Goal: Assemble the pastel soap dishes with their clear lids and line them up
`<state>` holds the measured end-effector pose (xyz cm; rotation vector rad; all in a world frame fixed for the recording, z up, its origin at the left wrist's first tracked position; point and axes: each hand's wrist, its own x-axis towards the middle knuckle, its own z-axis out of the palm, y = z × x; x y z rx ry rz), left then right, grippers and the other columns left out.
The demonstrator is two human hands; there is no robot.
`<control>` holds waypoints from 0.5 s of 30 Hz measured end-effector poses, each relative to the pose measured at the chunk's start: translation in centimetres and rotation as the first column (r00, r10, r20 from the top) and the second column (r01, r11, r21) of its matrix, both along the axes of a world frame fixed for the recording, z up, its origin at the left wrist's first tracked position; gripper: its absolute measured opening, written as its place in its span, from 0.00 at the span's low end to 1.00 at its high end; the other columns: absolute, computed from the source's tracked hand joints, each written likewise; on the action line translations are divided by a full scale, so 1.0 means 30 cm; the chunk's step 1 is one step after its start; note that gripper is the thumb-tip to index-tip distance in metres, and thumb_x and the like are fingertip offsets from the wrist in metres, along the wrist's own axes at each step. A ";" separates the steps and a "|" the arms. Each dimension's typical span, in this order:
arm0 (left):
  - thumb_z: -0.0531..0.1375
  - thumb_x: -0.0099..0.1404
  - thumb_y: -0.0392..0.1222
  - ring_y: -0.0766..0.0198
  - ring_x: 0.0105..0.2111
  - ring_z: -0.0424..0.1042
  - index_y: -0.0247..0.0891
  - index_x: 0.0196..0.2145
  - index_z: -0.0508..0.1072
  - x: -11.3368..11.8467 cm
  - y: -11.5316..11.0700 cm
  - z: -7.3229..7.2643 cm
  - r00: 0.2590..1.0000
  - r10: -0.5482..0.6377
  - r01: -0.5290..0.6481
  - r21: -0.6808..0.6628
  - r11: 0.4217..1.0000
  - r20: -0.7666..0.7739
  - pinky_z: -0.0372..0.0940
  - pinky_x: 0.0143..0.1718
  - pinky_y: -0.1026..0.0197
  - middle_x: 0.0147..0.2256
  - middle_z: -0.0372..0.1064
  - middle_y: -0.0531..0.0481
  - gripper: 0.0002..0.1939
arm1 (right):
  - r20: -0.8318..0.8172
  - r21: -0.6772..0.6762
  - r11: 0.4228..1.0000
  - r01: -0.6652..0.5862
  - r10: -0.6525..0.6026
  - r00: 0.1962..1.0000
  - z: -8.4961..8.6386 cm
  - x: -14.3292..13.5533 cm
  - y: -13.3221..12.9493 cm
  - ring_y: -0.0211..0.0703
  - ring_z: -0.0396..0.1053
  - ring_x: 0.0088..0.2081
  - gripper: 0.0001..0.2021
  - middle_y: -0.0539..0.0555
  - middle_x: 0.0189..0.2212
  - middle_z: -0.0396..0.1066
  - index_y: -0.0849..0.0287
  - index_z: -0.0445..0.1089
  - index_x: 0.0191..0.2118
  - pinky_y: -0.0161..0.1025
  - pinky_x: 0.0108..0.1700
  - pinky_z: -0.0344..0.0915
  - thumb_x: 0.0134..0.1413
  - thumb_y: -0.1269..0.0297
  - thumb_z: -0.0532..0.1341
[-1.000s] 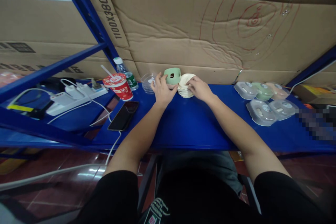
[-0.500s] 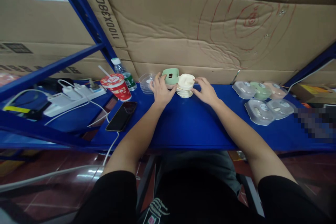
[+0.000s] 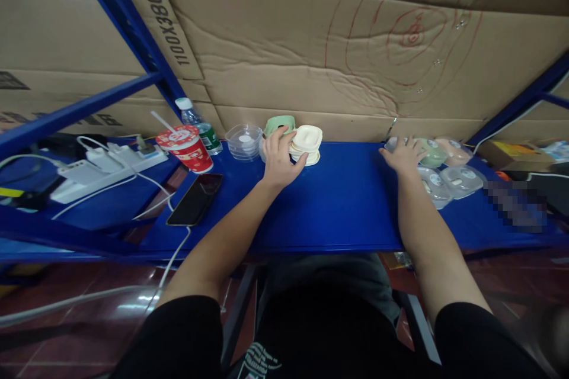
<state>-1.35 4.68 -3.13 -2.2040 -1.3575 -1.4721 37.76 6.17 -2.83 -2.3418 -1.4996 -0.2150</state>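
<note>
My left hand [image 3: 281, 160] rests against a stack of cream lids [image 3: 308, 137], fingers apart and curved, thumb at the stack's front edge. Just behind its fingers is a green lid-like piece [image 3: 279, 124], partly covered by them. On the right, my right hand [image 3: 403, 157] lies with spread fingers over a clear-lidded grey container [image 3: 391, 143], which it mostly hides. Whether it grips that container I cannot tell. Beside it stand a green container [image 3: 432, 154] and a pinkish one [image 3: 456, 153]. Two more clear-lidded containers [image 3: 462, 181] sit nearer me.
Clear plastic tubs [image 3: 244, 143] stand left of the green piece. Further left are a water bottle [image 3: 207, 133], a red cup [image 3: 190, 151] with a straw, and a phone [image 3: 195, 199] with a cable. A white power strip [image 3: 111, 172] lies beyond the blue shelf post.
My right hand has left the cream stack and moved right to the containers. My left hand has shifted from the green piece toward the cream lids. The view has turned slightly right.
</note>
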 end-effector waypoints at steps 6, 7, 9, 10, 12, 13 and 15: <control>0.62 0.66 0.59 0.39 0.67 0.64 0.38 0.63 0.66 0.006 -0.001 -0.004 0.998 -0.057 0.057 0.003 0.998 -0.010 0.52 0.70 0.36 0.64 0.68 0.32 0.34 | 0.109 -0.010 0.992 -0.127 0.128 0.986 -0.002 -0.118 -0.008 0.75 0.57 0.69 0.36 0.74 0.66 0.66 0.61 0.66 0.68 0.82 0.67 0.37 0.61 0.45 0.65; 0.61 0.67 0.60 0.40 0.67 0.65 0.39 0.63 0.66 0.004 -0.001 -0.004 0.999 -0.054 0.054 0.000 0.999 -0.005 0.52 0.70 0.36 0.65 0.68 0.32 0.34 | 0.113 0.039 0.985 -0.166 0.161 0.980 0.001 -0.147 -0.010 0.74 0.60 0.67 0.36 0.73 0.63 0.69 0.61 0.67 0.68 0.82 0.67 0.38 0.61 0.44 0.65; 0.60 0.68 0.60 0.41 0.67 0.65 0.39 0.64 0.66 -0.003 0.000 -0.004 0.999 -0.040 0.040 0.000 0.999 0.008 0.53 0.69 0.36 0.65 0.68 0.33 0.33 | 0.090 0.106 0.966 -0.236 0.227 0.970 0.004 -0.195 -0.015 0.75 0.61 0.65 0.37 0.73 0.62 0.69 0.59 0.68 0.68 0.83 0.66 0.42 0.59 0.42 0.66; 0.59 0.68 0.60 0.42 0.67 0.65 0.40 0.64 0.66 -0.006 0.001 -0.003 0.999 -0.030 0.030 -0.001 1.000 0.014 0.54 0.69 0.37 0.65 0.68 0.33 0.33 | 0.063 0.111 0.958 -0.264 0.258 0.964 0.004 -0.212 -0.017 0.76 0.61 0.65 0.38 0.73 0.63 0.68 0.58 0.69 0.67 0.82 0.66 0.45 0.58 0.41 0.66; 0.59 0.69 0.60 0.43 0.67 0.65 0.41 0.64 0.66 -0.010 0.003 -0.002 1.000 -0.015 0.015 -0.002 1.000 0.020 0.55 0.69 0.37 0.65 0.68 0.34 0.32 | -0.019 0.058 0.943 -0.329 0.330 0.944 0.000 -0.231 -0.019 0.76 0.63 0.65 0.38 0.72 0.66 0.65 0.55 0.69 0.67 0.77 0.64 0.55 0.57 0.39 0.66; 0.59 0.68 0.60 0.43 0.67 0.65 0.40 0.63 0.66 -0.010 0.003 -0.002 1.000 -0.018 0.018 0.001 1.000 0.020 0.55 0.69 0.37 0.64 0.69 0.34 0.32 | -0.061 0.017 0.931 -0.364 0.364 0.929 -0.002 -0.235 -0.019 0.75 0.64 0.65 0.38 0.71 0.67 0.64 0.54 0.69 0.68 0.73 0.63 0.60 0.57 0.39 0.67; 0.59 0.68 0.60 0.43 0.66 0.66 0.39 0.62 0.67 -0.008 0.003 -0.001 0.999 -0.037 0.036 0.009 0.999 0.015 0.57 0.68 0.37 0.63 0.70 0.34 0.32 | -0.121 -0.043 0.899 -0.436 0.429 0.895 -0.002 -0.237 -0.020 0.72 0.67 0.64 0.40 0.70 0.68 0.63 0.53 0.68 0.69 0.65 0.61 0.67 0.54 0.42 0.69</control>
